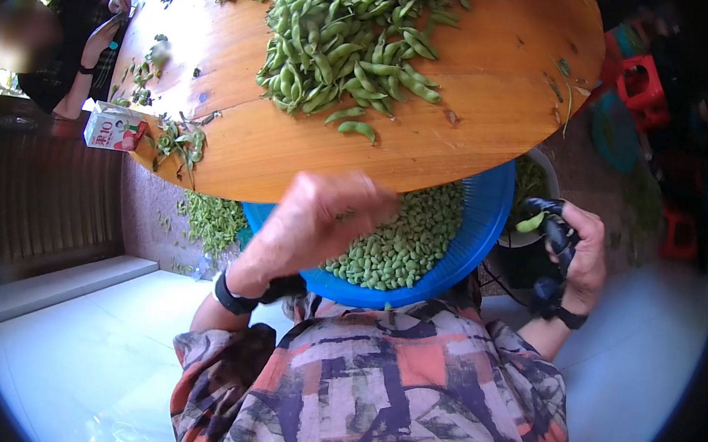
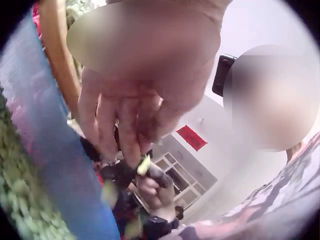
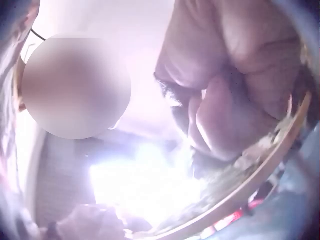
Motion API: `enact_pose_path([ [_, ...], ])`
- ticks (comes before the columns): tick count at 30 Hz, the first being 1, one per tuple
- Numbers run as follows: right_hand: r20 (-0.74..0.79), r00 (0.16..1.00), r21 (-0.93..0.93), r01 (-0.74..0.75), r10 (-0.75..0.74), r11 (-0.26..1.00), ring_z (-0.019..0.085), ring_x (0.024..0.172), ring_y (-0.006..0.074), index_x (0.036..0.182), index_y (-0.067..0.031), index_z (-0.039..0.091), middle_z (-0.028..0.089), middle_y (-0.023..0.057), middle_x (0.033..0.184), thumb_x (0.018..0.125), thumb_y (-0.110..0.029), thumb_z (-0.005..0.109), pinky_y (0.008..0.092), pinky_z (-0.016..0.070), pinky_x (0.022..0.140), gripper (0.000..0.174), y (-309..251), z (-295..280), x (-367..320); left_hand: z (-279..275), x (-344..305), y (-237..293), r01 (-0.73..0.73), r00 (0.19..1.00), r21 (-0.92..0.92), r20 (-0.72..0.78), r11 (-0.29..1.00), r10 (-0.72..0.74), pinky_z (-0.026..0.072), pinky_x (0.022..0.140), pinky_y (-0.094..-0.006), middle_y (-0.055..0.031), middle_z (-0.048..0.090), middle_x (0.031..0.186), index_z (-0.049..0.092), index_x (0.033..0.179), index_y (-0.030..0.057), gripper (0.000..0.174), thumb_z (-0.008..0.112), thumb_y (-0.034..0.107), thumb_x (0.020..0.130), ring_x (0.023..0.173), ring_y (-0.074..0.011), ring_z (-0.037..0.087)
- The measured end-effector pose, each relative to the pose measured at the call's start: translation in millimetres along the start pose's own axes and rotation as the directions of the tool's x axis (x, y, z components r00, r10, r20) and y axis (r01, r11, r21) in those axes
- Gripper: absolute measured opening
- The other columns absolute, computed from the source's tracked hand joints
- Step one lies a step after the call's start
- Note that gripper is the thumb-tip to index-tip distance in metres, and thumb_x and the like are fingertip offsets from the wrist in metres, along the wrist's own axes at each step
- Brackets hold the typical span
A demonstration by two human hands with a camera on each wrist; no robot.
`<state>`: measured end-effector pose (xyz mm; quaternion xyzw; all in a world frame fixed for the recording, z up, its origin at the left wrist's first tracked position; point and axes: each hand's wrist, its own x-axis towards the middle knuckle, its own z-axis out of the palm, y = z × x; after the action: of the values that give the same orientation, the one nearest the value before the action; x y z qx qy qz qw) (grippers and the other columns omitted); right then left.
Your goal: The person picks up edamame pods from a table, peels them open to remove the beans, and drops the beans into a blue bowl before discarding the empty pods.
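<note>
My left hand (image 1: 308, 217), blurred, is over the blue basin (image 1: 495, 203) of shelled green beans (image 1: 397, 253). Its fingers (image 2: 127, 117) hang down, loosely bent, in the left wrist view, with nothing seen between them. Blurred green bits (image 2: 109, 194) show below them beside the basin. To the right of the basin, my right hand (image 1: 586, 256) wears black coverings on its thumb and fingers and pinches a green soybean pod (image 1: 530, 223). The right wrist view shows the curled fingers (image 3: 220, 115); the pod is hidden there.
A heap of unshelled pods (image 1: 326, 48) covers the far part of the round wooden table (image 1: 227, 144). A drink carton (image 1: 114, 129) stands at its left edge, near another person's arm (image 1: 77, 95). A pale bucket (image 1: 552, 183) and red stools (image 1: 645, 90) are on the right.
</note>
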<state>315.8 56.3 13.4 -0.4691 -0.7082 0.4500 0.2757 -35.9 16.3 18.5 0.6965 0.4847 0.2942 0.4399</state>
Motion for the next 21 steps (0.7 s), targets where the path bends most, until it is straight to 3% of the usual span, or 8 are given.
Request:
enact_pose_path([
  [3,-0.254,0.967,-0.552,-0.119,-0.030,0.825,0.065,0.074,0.0182,0.108,0.0006,0.066,0.068,0.0084,0.081,0.079,0.004,0.053,0.0290,0.0474,0.067,0.032,25,-14,-11,-18,24,-21,-0.034,0.926,0.515,-0.305,0.857,0.221,0.0531,0.073,-0.0404,-0.0144,0.061,0.087,0.067,0.100,0.0011,0.025,0.063,-0.005,0.076,0.083,-0.0345,0.063],
  [7,-0.323,0.946,-0.387,-0.150,0.019,0.910,0.067,0.078,0.0241,0.112,0.0013,0.065,0.070,0.0114,0.084,0.079,0.001,0.054,0.0327,0.0499,0.072,0.034,35,-5,-6,-18,38,-33,-0.068,0.911,0.601,-0.287,0.796,0.294,0.0518,0.070,-0.0393,-0.0141,0.061,0.086,0.068,0.101,0.0011,0.025,0.061,-0.006,0.078,0.076,-0.0355,0.063],
  [10,-0.257,0.952,-0.071,0.151,-0.164,0.986,0.066,0.078,0.0221,0.112,0.0020,0.065,0.069,0.0106,0.086,0.080,-0.006,0.057,0.0318,0.0499,0.072,0.034,41,33,8,-14,36,-30,-0.050,0.899,0.644,-0.305,0.764,0.316,0.0508,0.065,-0.0353,-0.0120,0.060,0.085,0.067,0.099,0.0007,0.018,0.063,-0.003,0.081,0.072,-0.0296,0.063],
  [13,-0.072,0.995,0.168,0.075,-0.064,0.983,0.062,0.077,0.0146,0.114,0.0015,0.065,0.066,0.0090,0.085,0.083,-0.006,0.055,0.0272,0.0480,0.069,0.033,-12,75,35,2,25,-13,-0.040,0.948,0.346,-0.282,0.937,0.145,0.0508,0.066,-0.0333,-0.0090,0.061,0.084,0.065,0.103,0.0026,0.016,0.063,0.002,0.087,0.073,-0.0264,0.061],
  [14,-0.023,0.999,0.248,0.041,-0.036,0.968,0.060,0.077,0.0126,0.116,0.0015,0.065,0.064,0.0090,0.084,0.084,-0.003,0.053,0.0260,0.0472,0.069,0.035,-25,86,40,11,21,-7,0.099,0.962,-0.166,-0.238,0.981,-0.137,0.0478,0.062,-0.0284,-0.0051,0.061,0.081,0.065,0.102,0.0025,0.012,0.063,0.005,0.090,0.069,-0.0188,0.058],
  [15,0.029,0.999,0.325,0.004,-0.015,0.946,0.058,0.077,0.0107,0.117,0.0015,0.064,0.063,0.0090,0.083,0.084,-0.001,0.052,0.0248,0.0463,0.069,0.036,-33,93,44,18,19,-2,0.249,0.930,-0.619,-0.061,0.745,-0.362,0.0447,0.058,-0.0236,-0.0012,0.061,0.079,0.065,0.101,0.0024,0.010,0.064,0.009,0.093,0.065,-0.0112,0.055],
  [16,0.068,0.996,0.310,0.039,-0.063,0.950,0.056,0.075,0.0091,0.120,0.0008,0.064,0.061,0.0087,0.084,0.085,0.003,0.049,0.0239,0.0451,0.068,0.038,-34,97,45,22,19,0,0.221,0.952,-0.697,0.002,0.682,-0.306,0.0386,0.055,-0.0179,0.0035,0.059,0.075,0.065,0.101,0.0020,0.014,0.063,0.015,0.096,0.063,-0.0023,0.049],
  [21,0.154,0.988,0.489,-0.104,0.031,0.866,0.056,0.075,0.0105,0.117,0.0019,0.064,0.058,0.0068,0.081,0.088,-0.001,0.054,0.0248,0.0452,0.069,0.031,-39,101,46,41,17,-7,0.234,0.928,-0.740,-0.021,0.630,-0.371,0.0353,0.048,-0.0195,0.0001,0.060,0.073,0.063,0.100,-0.0016,0.012,0.063,0.009,0.095,0.058,-0.0052,0.049],
])
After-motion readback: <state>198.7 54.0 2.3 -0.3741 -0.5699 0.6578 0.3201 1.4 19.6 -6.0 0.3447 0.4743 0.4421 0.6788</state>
